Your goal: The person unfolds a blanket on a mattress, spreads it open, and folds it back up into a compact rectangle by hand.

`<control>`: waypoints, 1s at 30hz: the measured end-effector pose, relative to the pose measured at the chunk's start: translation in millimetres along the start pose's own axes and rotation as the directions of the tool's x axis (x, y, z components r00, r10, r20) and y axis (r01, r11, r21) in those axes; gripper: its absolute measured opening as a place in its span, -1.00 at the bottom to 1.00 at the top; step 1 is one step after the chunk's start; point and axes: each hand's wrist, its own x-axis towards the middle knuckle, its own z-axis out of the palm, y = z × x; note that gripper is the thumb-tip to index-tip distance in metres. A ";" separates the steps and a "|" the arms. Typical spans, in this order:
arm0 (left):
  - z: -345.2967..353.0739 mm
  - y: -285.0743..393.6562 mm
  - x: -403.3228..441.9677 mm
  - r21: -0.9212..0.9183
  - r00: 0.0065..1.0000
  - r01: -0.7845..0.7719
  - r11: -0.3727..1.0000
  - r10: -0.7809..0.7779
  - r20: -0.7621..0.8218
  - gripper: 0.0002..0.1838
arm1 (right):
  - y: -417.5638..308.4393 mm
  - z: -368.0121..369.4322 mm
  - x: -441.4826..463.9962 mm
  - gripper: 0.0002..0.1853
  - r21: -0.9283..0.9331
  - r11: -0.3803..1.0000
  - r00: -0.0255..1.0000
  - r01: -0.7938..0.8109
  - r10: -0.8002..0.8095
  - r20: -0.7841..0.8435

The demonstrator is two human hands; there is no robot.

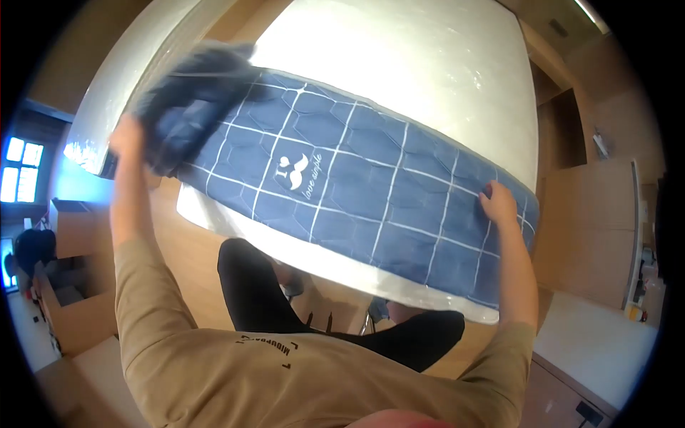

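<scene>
A blue quilted mattress pad (378,185) with white grid lines and a printed moustache lies partly spread over a white plastic-wrapped mattress (407,50). Its left end is bunched up, lifted and blurred by motion. My left hand (128,139) is closed on the outer edge of that bunched end; its fingers are partly smeared. Toward the pad's right end, my right hand (501,203) has its fingers curled in a pinch on the fabric. Below the pad, a strip of the white mattress shows along the near side.
Another plastic-wrapped mattress (118,85) leans upright at the left. My knees in black trousers (257,285) are close to the near mattress edge. Cardboard (585,228) stands at the right, and an open box (71,292) sits at the far left, below a window (21,170).
</scene>
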 end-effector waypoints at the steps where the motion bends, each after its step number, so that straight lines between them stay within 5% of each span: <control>1: -1.0 -22.0 7.3 0.002 0.977 0.212 0.977 -0.212 0.012 -0.64 | -9.6 1.1 19.1 -0.50 -0.005 1.000 0.999 0.028 -0.028 -0.030; 3: -0.1 -55.4 12.6 -0.010 0.815 0.580 0.815 -0.580 -0.003 -0.49 | -22.6 16.0 48.2 -0.45 -0.013 0.999 0.994 0.051 -0.052 -0.091; 5: 18.0 -46.6 -12.1 0.153 0.798 0.602 0.784 -0.588 -0.132 -0.40 | -37.1 36.4 78.6 -0.38 -0.003 0.999 0.982 0.053 -0.053 -0.180; 6: 45.8 -50.6 -16.7 0.184 0.850 0.526 0.830 -0.507 -0.143 -0.37 | -47.2 38.0 84.7 -0.32 0.001 1.000 0.992 0.028 -0.028 -0.119; 7: 47.3 -43.1 -24.9 0.129 0.895 0.432 0.893 -0.441 0.060 -0.37 | -56.1 40.1 89.7 -0.32 -0.024 1.000 0.997 0.016 -0.018 -0.069; 9: 44.4 -2.7 -62.9 0.122 0.992 0.072 0.990 -0.084 0.098 -0.31 | -67.8 36.1 96.2 -0.32 -0.091 0.996 1.000 -0.004 0.007 0.028; 13: 10.7 100.4 -126.5 -0.049 0.859 -0.471 0.881 0.471 0.199 -0.19 | -86.4 5.3 73.5 -0.54 -0.160 0.980 0.989 -0.114 0.127 0.073; 14: 10.0 126.1 -138.1 -0.080 0.821 -0.549 0.832 0.555 0.136 -0.19 | -66.8 19.4 69.0 -0.64 -0.170 0.984 0.994 0.056 -0.072 -0.088; 17: -50.1 184.8 -168.8 -0.240 0.649 -0.740 0.629 0.761 -0.008 -0.27 | -58.6 4.1 7.1 -0.69 -0.261 0.915 0.911 0.309 -0.363 -0.195; 21: -105.1 214.3 -187.1 -0.184 0.313 -0.949 0.256 0.839 -0.446 -0.19 | -87.7 -36.0 -154.3 -0.84 -0.069 0.834 0.834 0.547 -0.550 -0.039; 23: -128.1 216.7 -190.2 -0.197 0.007 -0.977 -0.087 0.901 -0.434 -0.06 | -106.4 -39.9 -232.8 -0.86 0.068 0.766 0.759 0.639 -0.642 0.108; 24: -118.2 223.6 -192.5 -0.083 -0.134 -0.975 -0.206 0.843 -0.520 -0.24 | -123.2 -57.8 -266.0 -0.88 0.210 0.715 0.697 0.666 -0.698 0.166; 26: -101.3 209.8 -191.6 -0.226 -0.249 -0.924 -0.308 0.935 -0.254 -0.49 | -118.0 -43.9 -316.1 -0.84 0.128 0.868 0.819 0.480 -0.496 0.290; 27: -101.4 184.9 -190.0 -0.266 -0.214 -0.908 -0.324 0.903 -0.372 -0.68 | -105.1 -35.6 -335.7 -0.84 0.066 0.933 0.859 0.354 -0.352 0.372; 29: -66.2 131.2 -169.5 -0.257 -0.026 -0.961 -0.103 0.957 -0.288 -0.83 | -36.8 6.0 -356.6 -0.84 -0.020 0.985 0.892 0.173 -0.148 0.426; 30: -64.3 101.5 -171.2 -0.293 0.076 -0.956 0.009 0.973 -0.218 -0.89 | -5.8 31.2 -369.1 -0.85 0.011 0.994 0.941 0.112 -0.110 0.319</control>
